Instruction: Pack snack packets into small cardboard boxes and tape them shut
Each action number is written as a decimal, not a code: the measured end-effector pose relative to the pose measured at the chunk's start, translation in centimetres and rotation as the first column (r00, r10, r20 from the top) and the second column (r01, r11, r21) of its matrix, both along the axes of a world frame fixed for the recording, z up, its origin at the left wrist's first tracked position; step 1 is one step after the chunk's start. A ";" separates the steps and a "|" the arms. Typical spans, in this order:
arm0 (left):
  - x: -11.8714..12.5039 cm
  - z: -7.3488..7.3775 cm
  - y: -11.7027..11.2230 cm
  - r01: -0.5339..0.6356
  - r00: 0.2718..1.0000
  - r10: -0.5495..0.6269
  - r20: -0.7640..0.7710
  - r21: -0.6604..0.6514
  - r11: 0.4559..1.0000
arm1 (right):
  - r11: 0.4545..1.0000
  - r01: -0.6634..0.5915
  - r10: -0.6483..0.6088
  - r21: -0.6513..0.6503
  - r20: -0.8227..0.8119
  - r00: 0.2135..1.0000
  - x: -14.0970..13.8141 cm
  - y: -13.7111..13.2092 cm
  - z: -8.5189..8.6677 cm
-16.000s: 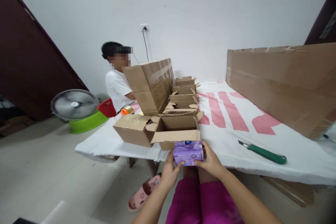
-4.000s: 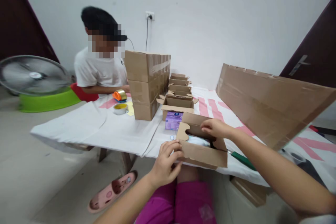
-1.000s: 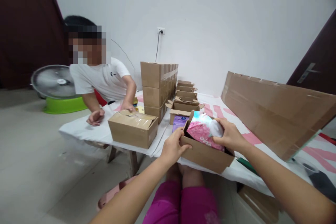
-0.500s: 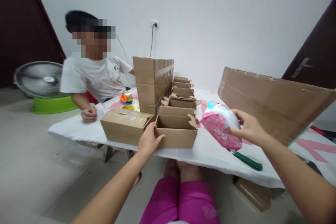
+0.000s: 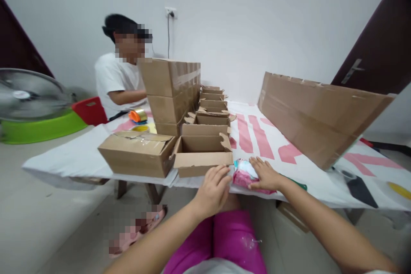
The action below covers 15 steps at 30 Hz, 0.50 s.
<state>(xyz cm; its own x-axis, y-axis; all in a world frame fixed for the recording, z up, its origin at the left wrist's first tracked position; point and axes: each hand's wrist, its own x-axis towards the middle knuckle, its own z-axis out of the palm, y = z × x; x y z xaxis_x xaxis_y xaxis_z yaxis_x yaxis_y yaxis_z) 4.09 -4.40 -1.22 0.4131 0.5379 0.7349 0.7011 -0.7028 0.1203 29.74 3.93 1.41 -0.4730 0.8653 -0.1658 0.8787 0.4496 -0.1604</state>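
A pink and white plastic packet (image 5: 242, 178) lies at the table's front edge. My right hand (image 5: 265, 174) rests over it with the fingers spread, pressing flat on its top. My left hand (image 5: 213, 188) hovers before the edge between the packet and an open cardboard box (image 5: 204, 160), its fingers loosely bent with nothing in them. That box stands upright, its inside facing up, and I see nothing in it. Left of it sits a taped shut box (image 5: 135, 154). The green handle (image 5: 298, 184) of a tool shows partly behind my right wrist.
Behind stand stacked taped boxes (image 5: 170, 94) and a row of open boxes (image 5: 213, 107). A large cardboard sheet or carton (image 5: 314, 115) rises at right. Tape rolls (image 5: 138, 115) lie at left, near a co-worker (image 5: 117, 77) in a white shirt. A fan (image 5: 28, 94) stands farther left.
My right hand has brought the packet down and left onto the table edge, and its fingers have spread out. My left hand has let go of the open box and moved right.
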 end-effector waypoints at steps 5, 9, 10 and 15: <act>4.4 -1.9 2.3 0.050 0.986 0.036 0.161 -0.497 0.866 | 1.000 0.027 -0.027 0.000 0.007 1.000 -0.1 0.4 -0.6; 6.5 -2.4 4.8 0.175 0.916 0.202 0.346 -0.798 0.577 | 0.992 0.102 -0.094 0.078 -0.093 0.991 0.9 0.0 -2.0; 6.9 -2.5 5.5 0.203 0.889 0.257 0.379 -0.829 0.521 | 0.980 0.157 -0.140 0.119 -0.135 0.981 1.5 -0.3 -2.4; 8.5 -3.0 8.4 0.264 0.812 0.365 0.456 -0.844 0.467 | 0.826 0.497 -0.391 0.266 -0.364 0.845 4.8 -1.7 -5.2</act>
